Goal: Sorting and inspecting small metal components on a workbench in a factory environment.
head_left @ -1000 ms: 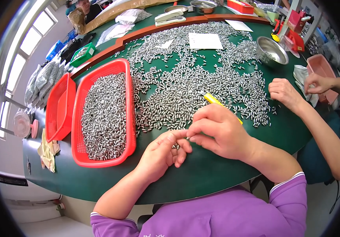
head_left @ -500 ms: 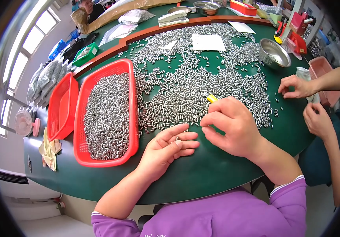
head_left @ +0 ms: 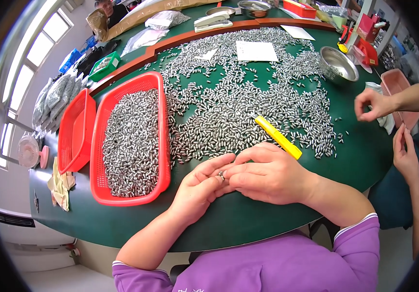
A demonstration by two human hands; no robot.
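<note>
My left hand (head_left: 200,187) lies palm up on the green table (head_left: 248,219) near its front edge, fingers curled around a few small silver metal pieces (head_left: 221,176). My right hand (head_left: 267,173) rests against it, fingertips pinching at those pieces in the left palm. A yellow tool (head_left: 277,137) lies on the table just behind my right hand. Behind both hands spreads a wide heap of small silver pieces (head_left: 238,97). To the left stands a red basket (head_left: 163,146) full of the same pieces.
A second, empty red basket (head_left: 75,129) leans at the far left. A steel bowl (head_left: 338,64), a white paper sheet (head_left: 255,50) and a stapler (head_left: 212,20) sit farther back. Another person's two hands (head_left: 374,103) work at the right edge near a pink tray (head_left: 398,87).
My right hand has come back from the heap to my left palm and now pinches pieces there. The yellow tool now lies uncovered. The other person's hands have shifted at the right.
</note>
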